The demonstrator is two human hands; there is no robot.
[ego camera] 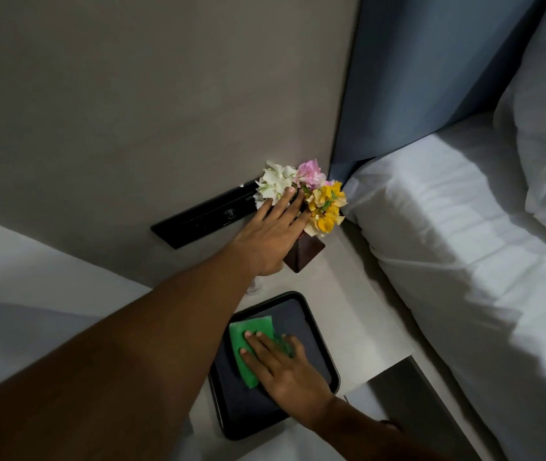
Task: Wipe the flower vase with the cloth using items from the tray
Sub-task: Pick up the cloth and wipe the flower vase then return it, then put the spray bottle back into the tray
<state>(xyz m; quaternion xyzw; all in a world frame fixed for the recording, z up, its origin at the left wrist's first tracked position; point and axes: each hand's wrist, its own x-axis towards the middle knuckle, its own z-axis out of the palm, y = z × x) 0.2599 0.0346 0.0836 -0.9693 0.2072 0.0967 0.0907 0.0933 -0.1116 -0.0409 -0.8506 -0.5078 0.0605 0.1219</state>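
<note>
A dark brown square vase (pixel 305 254) stands on the white bedside shelf, holding white, pink and yellow flowers (pixel 323 207). My left hand (pixel 271 231) reaches over it with fingers spread among the flowers; it covers the vase's left side and closes on nothing. Nearer to me lies a black tray (pixel 315 317) with a folded green cloth (pixel 248 344) on it. My right hand (pixel 281 367) lies flat on the cloth, fingers extended and pressing down, and hides the cloth's right part.
A black switch panel (pixel 198 217) is set in the grey wall behind the vase. A clear small glass item (pixel 254 287) stands below my left hand. A bed with white sheets (pixel 464 244) and pillows fills the right side, against a blue headboard (pixel 398 94).
</note>
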